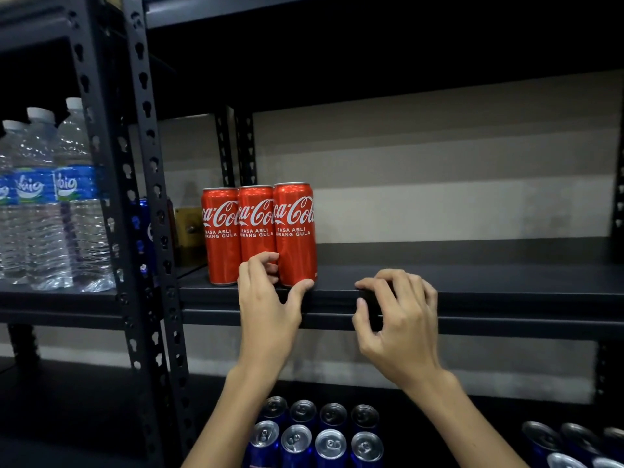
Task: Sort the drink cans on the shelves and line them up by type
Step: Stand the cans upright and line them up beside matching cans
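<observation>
Three red Coca-Cola cans (258, 231) stand upright, side by side and touching, at the left end of the middle shelf (472, 282). My left hand (270, 298) is at their base. Its thumb lies against the bottom of the rightmost red can (295, 231), and its curled fingers sit where that can meets the middle one. Further right, at the shelf's front edge, my right hand (401, 319) has its fingers curled round a small black object (369, 309) that is hard to make out against the dark shelf. Several blue cans (314, 434) with silver tops stand in rows on the shelf below.
More blue cans (567, 444) stand at the lower right. Water bottles (47, 204) fill the neighbouring shelf on the left, beyond the black perforated uprights (152, 197). A blue can (145, 231) and a brown box (189, 228) sit behind the uprights. The middle shelf runs on to the right of the red cans.
</observation>
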